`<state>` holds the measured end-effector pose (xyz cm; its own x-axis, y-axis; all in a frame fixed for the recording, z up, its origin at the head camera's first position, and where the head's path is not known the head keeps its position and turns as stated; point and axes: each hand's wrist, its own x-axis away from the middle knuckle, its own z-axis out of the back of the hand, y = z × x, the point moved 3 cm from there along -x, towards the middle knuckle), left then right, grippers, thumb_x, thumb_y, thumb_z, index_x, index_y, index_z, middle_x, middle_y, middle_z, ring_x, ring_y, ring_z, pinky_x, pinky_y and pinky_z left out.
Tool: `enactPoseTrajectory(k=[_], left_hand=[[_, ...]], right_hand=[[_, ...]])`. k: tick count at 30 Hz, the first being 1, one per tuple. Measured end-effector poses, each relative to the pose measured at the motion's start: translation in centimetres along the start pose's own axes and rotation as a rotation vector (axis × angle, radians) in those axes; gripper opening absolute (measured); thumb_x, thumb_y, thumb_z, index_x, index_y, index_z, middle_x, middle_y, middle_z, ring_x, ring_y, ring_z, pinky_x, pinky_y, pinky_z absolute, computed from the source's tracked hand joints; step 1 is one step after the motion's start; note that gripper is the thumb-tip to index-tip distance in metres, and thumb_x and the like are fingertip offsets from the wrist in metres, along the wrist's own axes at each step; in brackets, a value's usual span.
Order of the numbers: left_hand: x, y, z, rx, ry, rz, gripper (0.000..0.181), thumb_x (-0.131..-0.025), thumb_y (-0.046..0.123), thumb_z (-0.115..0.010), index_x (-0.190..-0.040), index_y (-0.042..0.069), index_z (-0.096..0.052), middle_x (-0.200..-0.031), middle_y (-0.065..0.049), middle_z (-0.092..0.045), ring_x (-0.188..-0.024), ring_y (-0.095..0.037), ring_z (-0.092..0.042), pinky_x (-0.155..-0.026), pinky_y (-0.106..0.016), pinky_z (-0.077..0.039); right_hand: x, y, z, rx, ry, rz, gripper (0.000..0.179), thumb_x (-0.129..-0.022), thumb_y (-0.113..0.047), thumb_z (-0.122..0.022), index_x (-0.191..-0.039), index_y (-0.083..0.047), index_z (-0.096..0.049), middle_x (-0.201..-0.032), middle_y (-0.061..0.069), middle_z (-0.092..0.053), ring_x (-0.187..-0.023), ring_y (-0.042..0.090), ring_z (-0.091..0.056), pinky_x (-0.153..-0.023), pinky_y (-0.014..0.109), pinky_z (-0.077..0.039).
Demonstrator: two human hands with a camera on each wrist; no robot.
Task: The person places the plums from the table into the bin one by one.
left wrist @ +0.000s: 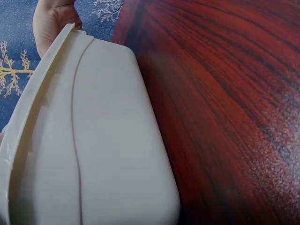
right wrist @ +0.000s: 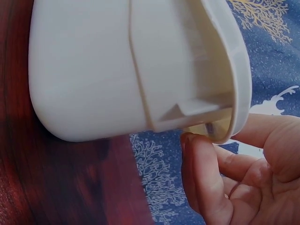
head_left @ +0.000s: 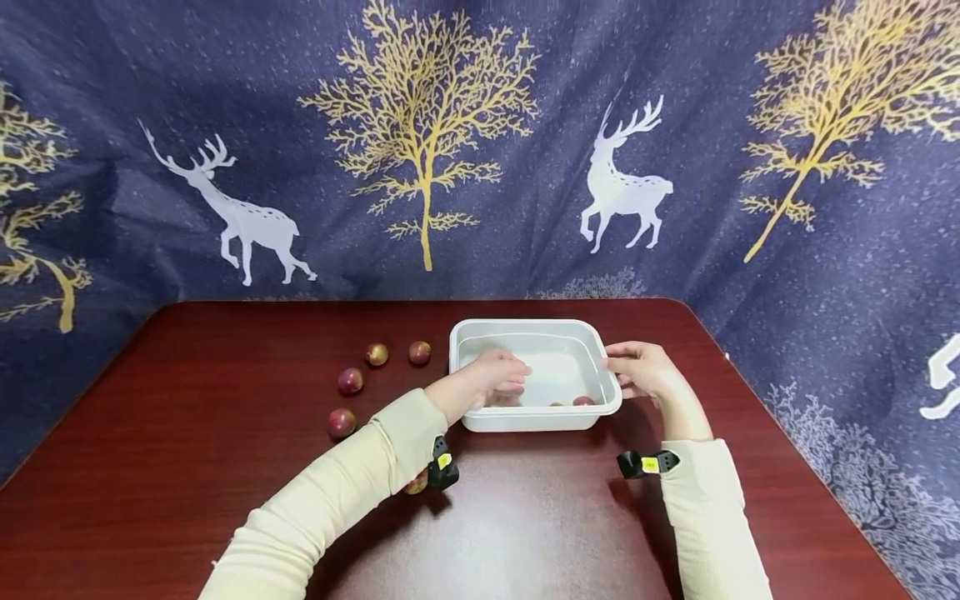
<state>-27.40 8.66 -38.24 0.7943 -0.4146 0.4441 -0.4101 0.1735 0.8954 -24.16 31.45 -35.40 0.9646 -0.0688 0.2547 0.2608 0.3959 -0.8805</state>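
A white plastic tub [head_left: 536, 422] stands on the table, its outer wall filling much of both wrist views. My left hand [head_left: 495, 375] reaches over its left rim into the inside; what lies under the fingers is hidden, and the tub wall blocks them in the left wrist view. At the tub's right end my right hand [head_left: 641, 367] grips the rim, thumb [right wrist: 204, 173] below the lip and fingers on the other side. Inside, near the front wall, show a red plum-like fruit [head_left: 583, 401] and the top of another [head_left: 556, 404].
Left of the tub, several red-and-yellow plum-like fruits lie loose, among them one at the back [head_left: 419, 352] and one nearer [head_left: 342, 423]. Another fruit [head_left: 416, 483] is partly behind the left wrist. The dark red table [head_left: 187, 433] meets a patterned blue cloth [head_left: 495, 225].
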Motion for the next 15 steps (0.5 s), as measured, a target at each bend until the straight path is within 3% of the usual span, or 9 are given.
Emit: enactPoseTrajectory(k=[9, 15], left_hand=[[0.1, 0.3, 0.0, 0.023, -0.020, 0.009, 0.037, -0.089, 0.014, -0.055, -0.121, 0.002, -0.043, -0.126, -0.023, -0.050, -0.112, -0.032, -0.055, -0.086, -0.034, -0.053], [0.4, 1.0, 0.2, 0.083, -0.049, 0.010, 0.047, -0.089, 0.017, -0.053, -0.131, 0.003, -0.037, -0.130, -0.026, -0.047, -0.117, -0.037, -0.051, -0.096, -0.042, -0.046]], right_hand=[[0.0, 0.2, -0.1, -0.026, -0.011, 0.008, 0.049, -0.087, -0.011, -0.057, -0.129, 0.010, -0.041, -0.065, -0.008, -0.060, -0.055, 0.004, -0.058, -0.053, 0.023, -0.054], [0.0, 0.4, 0.1, -0.046, -0.023, 0.000, 0.049, -0.088, -0.012, -0.057, -0.129, 0.010, -0.042, -0.065, -0.008, -0.061, -0.057, 0.005, -0.059, -0.056, 0.027, -0.056]])
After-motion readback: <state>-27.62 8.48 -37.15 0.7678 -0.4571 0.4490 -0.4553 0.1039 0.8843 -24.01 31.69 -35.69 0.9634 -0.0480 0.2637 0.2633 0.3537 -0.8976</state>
